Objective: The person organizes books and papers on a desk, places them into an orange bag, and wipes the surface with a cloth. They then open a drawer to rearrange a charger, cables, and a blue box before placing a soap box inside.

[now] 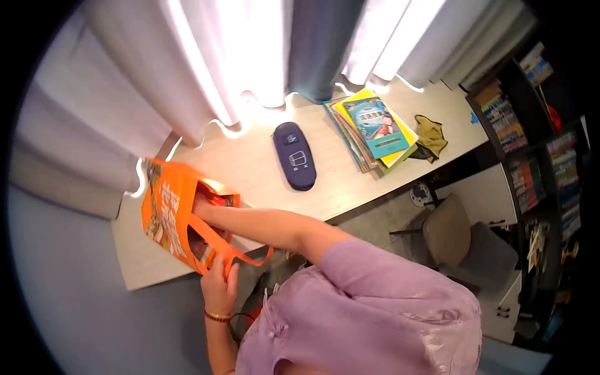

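An orange shopping bag (169,215) with white lettering stands tilted at the left end of the desk, its mouth facing right. My left hand (219,284), a beaded bracelet at its wrist, is closed on the bag's near rim by the handle. Through the mouth reaches my right hand (202,207), its fingers hidden inside the bag. One orange strap loops out below my right forearm. Something red shows inside the opening, close to my right hand.
A dark blue zip case (295,156) lies mid-desk (244,165). Farther right are a stack of books (377,128) and an olive mesh pouch (431,137). Curtains hang along the back edge. A chair (447,231) and a full bookshelf (531,150) stand at the right.
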A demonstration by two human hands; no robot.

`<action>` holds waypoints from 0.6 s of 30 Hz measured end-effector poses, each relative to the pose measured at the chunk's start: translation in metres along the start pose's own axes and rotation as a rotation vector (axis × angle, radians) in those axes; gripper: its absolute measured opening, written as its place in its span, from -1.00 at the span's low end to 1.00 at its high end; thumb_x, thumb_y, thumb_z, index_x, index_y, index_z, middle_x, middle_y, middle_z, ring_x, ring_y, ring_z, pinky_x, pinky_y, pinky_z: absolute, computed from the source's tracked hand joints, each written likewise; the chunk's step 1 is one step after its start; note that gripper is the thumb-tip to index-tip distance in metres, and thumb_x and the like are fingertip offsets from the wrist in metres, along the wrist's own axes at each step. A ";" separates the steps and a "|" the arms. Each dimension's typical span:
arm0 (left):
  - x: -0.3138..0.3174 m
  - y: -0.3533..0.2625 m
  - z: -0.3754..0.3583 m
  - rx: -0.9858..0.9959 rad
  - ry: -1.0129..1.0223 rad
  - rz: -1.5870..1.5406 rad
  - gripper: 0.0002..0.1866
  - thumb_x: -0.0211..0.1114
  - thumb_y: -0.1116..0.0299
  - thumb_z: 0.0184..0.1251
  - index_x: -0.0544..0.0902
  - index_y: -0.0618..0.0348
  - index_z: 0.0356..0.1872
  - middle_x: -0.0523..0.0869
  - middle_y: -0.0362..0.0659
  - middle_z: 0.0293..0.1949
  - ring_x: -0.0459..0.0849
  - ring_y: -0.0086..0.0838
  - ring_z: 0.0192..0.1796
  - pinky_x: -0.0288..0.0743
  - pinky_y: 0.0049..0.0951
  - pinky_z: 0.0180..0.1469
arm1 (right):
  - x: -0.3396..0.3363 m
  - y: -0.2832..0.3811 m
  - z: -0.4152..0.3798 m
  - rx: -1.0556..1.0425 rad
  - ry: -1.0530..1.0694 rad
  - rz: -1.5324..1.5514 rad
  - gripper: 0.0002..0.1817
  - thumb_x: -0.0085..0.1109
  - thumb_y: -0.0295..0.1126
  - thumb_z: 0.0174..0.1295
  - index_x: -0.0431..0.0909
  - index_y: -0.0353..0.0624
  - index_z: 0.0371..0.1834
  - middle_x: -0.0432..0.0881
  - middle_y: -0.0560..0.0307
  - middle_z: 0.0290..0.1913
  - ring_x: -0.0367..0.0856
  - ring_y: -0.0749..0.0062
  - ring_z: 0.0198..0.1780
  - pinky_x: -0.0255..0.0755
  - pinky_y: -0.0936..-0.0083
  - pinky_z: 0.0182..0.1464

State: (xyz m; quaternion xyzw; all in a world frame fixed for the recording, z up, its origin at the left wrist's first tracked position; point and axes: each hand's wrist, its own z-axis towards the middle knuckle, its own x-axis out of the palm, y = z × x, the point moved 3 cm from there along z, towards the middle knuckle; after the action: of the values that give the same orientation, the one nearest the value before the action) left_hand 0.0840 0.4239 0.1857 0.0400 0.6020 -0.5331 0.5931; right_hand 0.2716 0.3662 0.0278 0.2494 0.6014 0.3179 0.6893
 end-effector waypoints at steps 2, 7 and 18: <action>0.007 0.021 -0.011 -0.279 0.029 0.009 -0.74 0.15 0.40 0.18 0.43 0.28 -0.13 0.55 0.09 -0.45 0.54 -0.01 -0.39 0.37 -0.25 -0.40 | -0.011 0.007 0.004 0.102 0.140 0.148 -0.69 -0.04 -0.35 0.08 0.50 -0.31 -0.18 0.58 -0.22 -0.25 0.57 0.06 -0.19 0.44 0.29 -0.19; 0.013 0.043 -0.010 -0.309 -0.060 0.251 -0.66 0.12 0.31 0.23 0.41 0.30 -0.04 0.51 0.11 -0.22 0.50 -0.03 -0.21 0.37 -0.24 -0.21 | -0.014 0.019 -0.014 -0.045 0.239 0.147 -0.68 -0.06 -0.34 0.08 0.50 -0.30 -0.17 0.56 -0.25 -0.21 0.56 0.03 -0.17 0.43 0.26 -0.19; 0.045 -0.020 0.049 0.003 -0.467 0.370 -0.69 0.11 0.44 0.20 0.38 0.34 -0.06 0.28 0.12 0.15 0.23 -0.01 0.21 0.10 -0.08 0.21 | -0.264 -0.078 -0.225 -0.332 -0.396 0.024 -0.84 0.05 -0.43 0.12 0.55 -0.18 -0.26 0.56 0.04 -0.36 0.54 0.21 -0.33 0.44 0.40 -0.23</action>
State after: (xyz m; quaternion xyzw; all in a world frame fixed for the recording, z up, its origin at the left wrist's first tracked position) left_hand 0.0900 0.3550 0.1772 0.0260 0.4308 -0.4117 0.8026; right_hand 0.0400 0.1103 0.1140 0.1976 0.3911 0.3655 0.8212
